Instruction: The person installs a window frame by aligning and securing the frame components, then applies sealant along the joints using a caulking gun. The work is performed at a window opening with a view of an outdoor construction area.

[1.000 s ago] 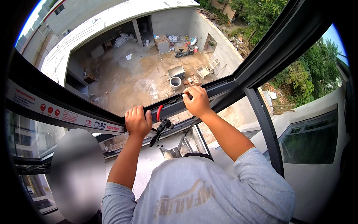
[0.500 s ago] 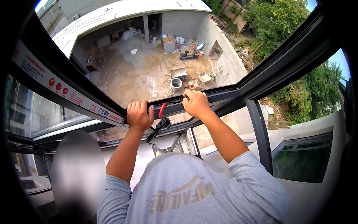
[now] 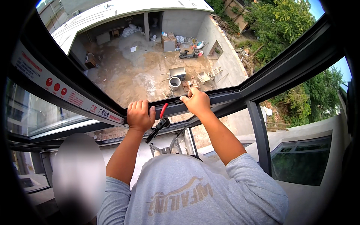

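Observation:
My left hand is wrapped over the dark window frame at its lower left corner, fingers on top and thumb to the right. Further right along the same rail, my right hand is closed. Its thumb lies at a small dark fitting on the rail. Something small at its fingertips is too tiny to name. Between the hands, a black tool with a red handle hangs against the inner side of the frame, near my left thumb.
A printed white protective strip covers the left frame member. A blurred oval hides the lower left. Beyond the opening, far below, lies a yard with a wheelbarrow, a concrete ring and a scooter. A dark upright stands at right.
My right hand has shifted its grip: the thumb now reaches left on the rail and the fingers are raised above it. My left hand stays in place.

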A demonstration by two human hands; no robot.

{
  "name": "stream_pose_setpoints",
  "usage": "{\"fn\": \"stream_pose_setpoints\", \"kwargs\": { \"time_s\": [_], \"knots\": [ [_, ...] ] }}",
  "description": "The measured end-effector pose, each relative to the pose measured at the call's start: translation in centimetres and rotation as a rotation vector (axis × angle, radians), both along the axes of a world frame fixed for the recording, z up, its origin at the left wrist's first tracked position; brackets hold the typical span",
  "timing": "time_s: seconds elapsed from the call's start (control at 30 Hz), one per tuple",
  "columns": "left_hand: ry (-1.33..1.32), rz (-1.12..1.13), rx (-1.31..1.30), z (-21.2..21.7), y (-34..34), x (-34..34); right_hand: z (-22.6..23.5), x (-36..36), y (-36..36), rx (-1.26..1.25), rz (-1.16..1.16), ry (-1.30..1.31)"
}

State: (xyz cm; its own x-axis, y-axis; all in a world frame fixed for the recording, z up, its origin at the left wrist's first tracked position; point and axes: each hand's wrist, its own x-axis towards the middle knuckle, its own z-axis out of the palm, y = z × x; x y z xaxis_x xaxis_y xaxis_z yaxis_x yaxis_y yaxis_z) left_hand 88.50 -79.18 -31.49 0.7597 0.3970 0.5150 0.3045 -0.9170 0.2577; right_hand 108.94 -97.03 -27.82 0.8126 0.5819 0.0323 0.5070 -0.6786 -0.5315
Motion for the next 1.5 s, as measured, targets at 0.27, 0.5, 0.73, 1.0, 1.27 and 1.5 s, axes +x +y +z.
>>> {"fn": "stream_pose_setpoints", "kwargs": {
  "time_s": [0.27,0.5,0.73,1.0,1.27,1.5],
  "knots": [
    [-0.012,-0.008,-0.018,0.2,-0.1,0.0,-1.5,0.5,-0.6,0.07,-0.024,-0.012],
    [-0.031,-0.003,0.005,-0.1,0.1,-0.1,0.0,1.4,-1.5,-0.104,-0.037,-0.073],
    [-0.02,-0.002,-0.004,0.1,-0.2,0.1,1.0,2.2,-1.0,-0.205,-0.067,-0.017],
    [0.007,-0.003,-0.023,0.1,-0.2,0.1,-4.0,2.3,-3.2,0.306,0.016,-0.317],
    [0.008,0.01,-0.011,0.0,-0.3,0.0,-1.3,10.7,-12.8,0.151,-0.322,-0.384],
    [-0.004,0.01,-0.002,0.1,-0.3,0.1,0.8,13.6,-14.2,-0.03,-0.31,-0.059]
  ]
}}
